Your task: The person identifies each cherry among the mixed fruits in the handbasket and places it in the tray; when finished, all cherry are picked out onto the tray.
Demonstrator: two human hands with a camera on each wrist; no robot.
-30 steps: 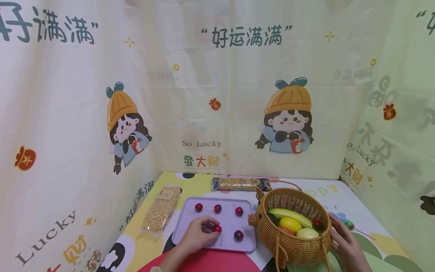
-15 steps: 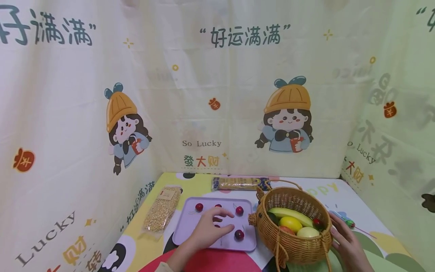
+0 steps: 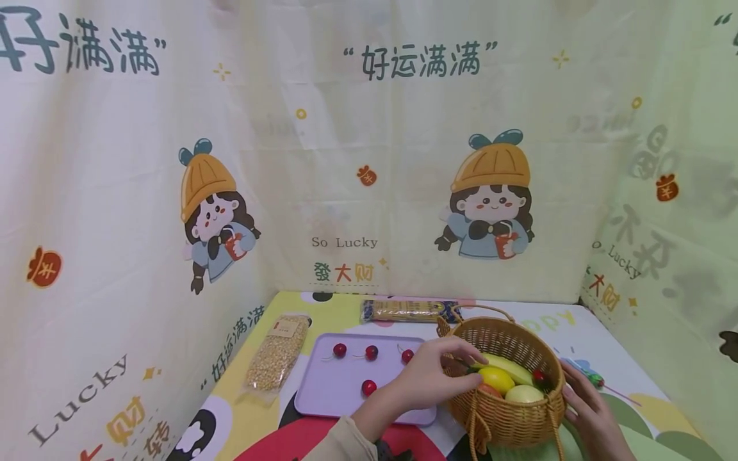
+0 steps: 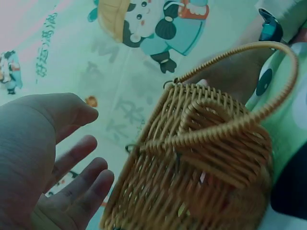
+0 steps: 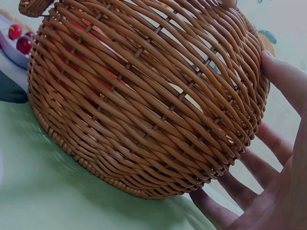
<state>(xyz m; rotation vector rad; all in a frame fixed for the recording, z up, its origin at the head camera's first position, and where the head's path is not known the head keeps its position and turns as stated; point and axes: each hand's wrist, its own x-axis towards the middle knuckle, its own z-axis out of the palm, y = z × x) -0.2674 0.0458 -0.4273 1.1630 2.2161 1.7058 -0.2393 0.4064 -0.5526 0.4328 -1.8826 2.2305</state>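
A pig-shaped wicker basket [image 3: 513, 422] holds a banana [image 3: 510, 368], a lemon [image 3: 497, 380], a pale round fruit [image 3: 523, 394], a reddish fruit partly covered and a cherry [image 3: 539, 378]. Over the basket's left rim reaches my left hand [image 3: 429, 378]; in the left wrist view its thumb and fingers stand apart with nothing seen between them. My right hand [image 3: 596, 413] rests against the basket's right side, fingers extended along the weave [image 5: 144, 105]. On the lilac tray [image 3: 323, 390] lie several cherries [image 3: 369, 387]; my left hand and forearm cover its right part.
Left of the tray lies a clear bag of pale kernels [image 3: 279, 352]. A long packet of noodles [image 3: 403, 311] lies behind it. A small green item with a thin stick [image 3: 596, 381] is right of the basket. Printed curtains [image 3: 403, 192] enclose the table.
My left hand has moved right, from beside the front middle cherry to the basket's rim, and that cherry still lies on the tray. The right hand keeps its place at the basket.
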